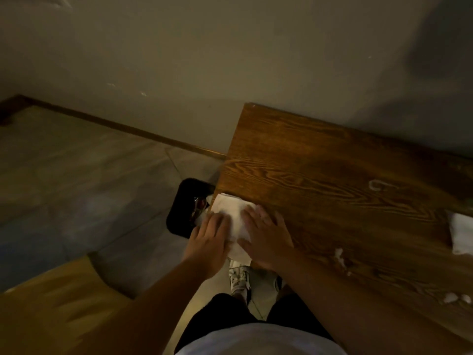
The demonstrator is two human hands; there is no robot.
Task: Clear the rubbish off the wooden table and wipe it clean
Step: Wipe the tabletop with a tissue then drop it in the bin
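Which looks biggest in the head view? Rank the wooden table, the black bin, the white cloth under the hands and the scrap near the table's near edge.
1. Wooden table, by far.
2. Black bin, though partly hidden by the table and lying further from the camera.
3. White cloth, partly covered by the left hand and right hand.
4. Scrap, smallest.
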